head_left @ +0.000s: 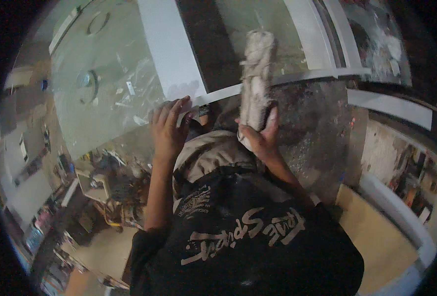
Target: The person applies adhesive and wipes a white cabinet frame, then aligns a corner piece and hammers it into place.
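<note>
one pale shaggy roll (256, 74), long axis forward, sits clasped by its near end in right hand (262, 137); left hand (169, 126) apart, loosely spread.

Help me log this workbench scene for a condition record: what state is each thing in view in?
Left hand: open, holding nothing; contact with the white strip unclear
Right hand: closed around the bar's near end
Shaggy off-white bar: held, surface rough and frayed
White strip: bare along most of its length
Pale green panel: littered with scraps
Black T-shirt: worn, printed
</note>
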The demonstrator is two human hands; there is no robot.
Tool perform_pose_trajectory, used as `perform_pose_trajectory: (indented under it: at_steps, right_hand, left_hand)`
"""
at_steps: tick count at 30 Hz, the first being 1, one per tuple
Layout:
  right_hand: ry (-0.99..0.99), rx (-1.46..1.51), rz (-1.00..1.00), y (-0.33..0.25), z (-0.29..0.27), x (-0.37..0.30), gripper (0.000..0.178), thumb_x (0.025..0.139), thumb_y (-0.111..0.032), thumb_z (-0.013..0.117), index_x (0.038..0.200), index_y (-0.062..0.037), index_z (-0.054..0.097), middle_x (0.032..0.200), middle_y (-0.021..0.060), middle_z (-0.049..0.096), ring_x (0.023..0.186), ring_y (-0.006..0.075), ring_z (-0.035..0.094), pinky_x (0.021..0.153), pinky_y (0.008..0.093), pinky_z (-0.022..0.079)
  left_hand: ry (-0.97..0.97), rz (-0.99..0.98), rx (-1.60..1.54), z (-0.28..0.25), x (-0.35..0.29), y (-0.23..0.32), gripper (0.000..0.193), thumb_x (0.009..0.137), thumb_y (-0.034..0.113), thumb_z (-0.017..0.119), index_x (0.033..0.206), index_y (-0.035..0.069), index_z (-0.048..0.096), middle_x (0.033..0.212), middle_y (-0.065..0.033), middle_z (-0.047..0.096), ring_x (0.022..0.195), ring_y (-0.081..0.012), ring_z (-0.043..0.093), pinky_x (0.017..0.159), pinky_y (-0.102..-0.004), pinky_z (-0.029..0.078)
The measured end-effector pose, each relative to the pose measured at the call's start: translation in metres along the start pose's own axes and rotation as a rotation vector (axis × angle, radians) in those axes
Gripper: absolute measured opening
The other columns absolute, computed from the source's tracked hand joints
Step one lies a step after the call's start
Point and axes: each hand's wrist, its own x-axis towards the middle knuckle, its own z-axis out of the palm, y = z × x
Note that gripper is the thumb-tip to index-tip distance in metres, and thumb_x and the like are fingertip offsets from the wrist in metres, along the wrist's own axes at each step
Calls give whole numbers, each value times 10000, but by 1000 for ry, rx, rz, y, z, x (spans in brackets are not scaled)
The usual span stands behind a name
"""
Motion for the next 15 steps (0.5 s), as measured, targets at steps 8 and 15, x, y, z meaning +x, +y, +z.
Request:
perform_pose_trajectory:
  at_steps: [8,15]
  right_hand:
    - [251,-668,-516,78,52,-10,457,761,-249,701,1121,3,576,1050,223,594,900,424,589,808,504,468]
    - [180,-697,-557,61,73,-3,409,791,-179,750,1119,-24,561,1108,210,605,994,386,603,875,442,475]
  left_hand:
    - [-273,105,-216,-25,45,-31,485,622,171,863,1055,87,659,1020,-94,672,954,-336,605,827,-432,461]
    - [-419,222,-220,-25,59,-40,490,616,144,857,1053,50,655,1047,-125,656,1010,-352,591,893,-437,461]
